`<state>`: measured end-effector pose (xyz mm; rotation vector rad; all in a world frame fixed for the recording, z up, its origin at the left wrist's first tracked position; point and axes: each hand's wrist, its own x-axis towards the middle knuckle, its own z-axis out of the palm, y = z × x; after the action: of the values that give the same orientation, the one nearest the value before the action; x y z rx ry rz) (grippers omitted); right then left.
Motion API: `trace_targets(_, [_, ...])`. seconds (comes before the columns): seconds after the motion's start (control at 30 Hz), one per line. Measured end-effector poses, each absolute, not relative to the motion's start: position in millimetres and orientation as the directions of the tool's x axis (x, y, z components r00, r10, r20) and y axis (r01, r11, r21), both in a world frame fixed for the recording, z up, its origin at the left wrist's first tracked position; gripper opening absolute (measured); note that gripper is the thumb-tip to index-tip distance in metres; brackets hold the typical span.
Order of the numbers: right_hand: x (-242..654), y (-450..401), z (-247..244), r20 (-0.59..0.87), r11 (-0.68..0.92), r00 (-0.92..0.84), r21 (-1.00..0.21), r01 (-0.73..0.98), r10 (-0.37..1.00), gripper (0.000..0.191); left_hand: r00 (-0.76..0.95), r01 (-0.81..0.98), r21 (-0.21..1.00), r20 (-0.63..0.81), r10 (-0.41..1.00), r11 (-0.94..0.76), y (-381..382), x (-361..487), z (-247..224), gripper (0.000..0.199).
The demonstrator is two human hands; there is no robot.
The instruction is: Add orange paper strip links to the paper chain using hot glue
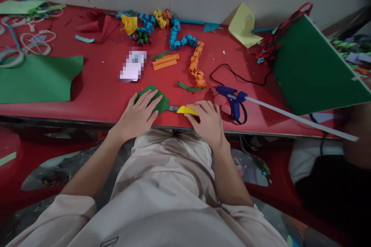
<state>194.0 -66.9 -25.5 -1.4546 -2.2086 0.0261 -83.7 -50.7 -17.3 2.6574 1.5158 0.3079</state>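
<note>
My left hand [138,112] lies flat with fingers stretched over a small piece of green paper [164,101] near the table's front edge. My right hand [209,122] is closed on a yellow utility knife [183,110]. The grey blade end of the knife points left and reaches the right corner of the green paper; whether it is cutting in, I cannot tell. Just right of that hand, a blue glue gun [234,101] lies on the table with a long white glue stick [292,117] in its back. A curved green paper strip [189,87] lies beyond the knife.
Orange paper strips [165,61] and a blurred-out phone [133,65] lie beyond my hands. Blue [175,34] and orange paper chains [197,60] stretch behind them. Green sheet [34,81] covers the left; a green board [315,69] leans at right, beside another person [333,189].
</note>
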Motion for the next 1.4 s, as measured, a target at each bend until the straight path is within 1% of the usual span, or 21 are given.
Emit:
trace_targets(0.1, [194.5, -66.1, -25.1, 0.382, 0.44, -0.321, -0.283, 0.852, 0.867, 0.026, 0.492, 0.843, 0.171, 0.139, 0.86, -0.51, -50.4, -85.0, -17.6, 0.054])
trace_targets(0.23, [195.9, -62.4, -23.2, 0.394, 0.4, -0.279, -0.268, 0.877, 0.876, 0.026, 0.531, 0.818, 0.168, 0.146, 0.835, -0.55, -50.0, -86.7, -17.8, 0.055])
trace_targets(0.4, [190.6, -55.5, -19.9, 0.384, 0.452, -0.342, -0.249, 0.856, 0.858, 0.026, 0.525, 0.818, 0.181, 0.152, 0.838, -0.545, -50.1, -88.3, -16.7, 0.053])
trace_targets(0.57, [189.8, -54.7, -19.8, 0.397, 0.435, -0.32, -0.245, 0.866, 0.86, 0.026, 0.581, 0.775, 0.203, 0.145, 0.801, -0.599, -49.4, -91.5, -15.7, 0.054])
trace_targets(0.7, [188.7, -56.7, -21.1, 0.365, 0.457, -0.353, -0.254, 0.852, 0.861, 0.026, 0.609, 0.756, 0.204, 0.127, 0.783, -0.622, -48.4, -96.0, -15.8, 0.054])
trace_targets(0.8, [189.6, -59.3, -20.7, 0.365, 0.444, -0.336, -0.271, 0.854, 0.868, 0.025, 0.636, 0.73, 0.229, 0.117, 0.763, -0.644, -48.1, -97.4, -14.3, 0.052])
trace_targets(0.87, [189.6, -61.3, -20.2, 0.368, 0.436, -0.324, -0.277, 0.856, 0.871, 0.025, 0.622, 0.731, 0.258, 0.126, 0.773, -0.631, -47.6, -95.5, -11.9, 0.047])
trace_targets(0.97, [187.8, -63.6, -20.0, 0.346, 0.457, -0.354, -0.286, 0.842, 0.869, 0.026, 0.548, 0.768, 0.303, 0.144, 0.824, -0.564, -46.5, -88.7, -7.8, 0.038])
trace_targets(1.07, [187.2, -64.1, -20.9, 0.334, 0.466, -0.366, -0.3, 0.832, 0.869, 0.026, 0.495, 0.804, 0.295, 0.149, 0.856, -0.516, -46.0, -82.6, -7.5, 0.031])
trace_targets(1.13, [187.3, -63.7, -21.8, 0.351, 0.457, -0.348, -0.306, 0.835, 0.87, 0.026, 0.489, 0.813, 0.273, 0.158, 0.858, -0.514, -46.3, -81.4, -10.4, 0.034])
trace_targets(1.27, [184.1, -61.4, -22.7, 0.361, 0.457, -0.345, -0.294, 0.839, 0.866, 0.027, 0.506, 0.811, 0.243, 0.163, 0.847, -0.532, -47.0, -83.6, -17.7, 0.052])
trace_targets(1.4, [183.1, -58.4, -22.9, 0.367, 0.462, -0.352, -0.278, 0.842, 0.861, 0.028, 0.52, 0.812, 0.216, 0.155, 0.84, -0.543, -47.0, -84.8, -19.6, 0.055])
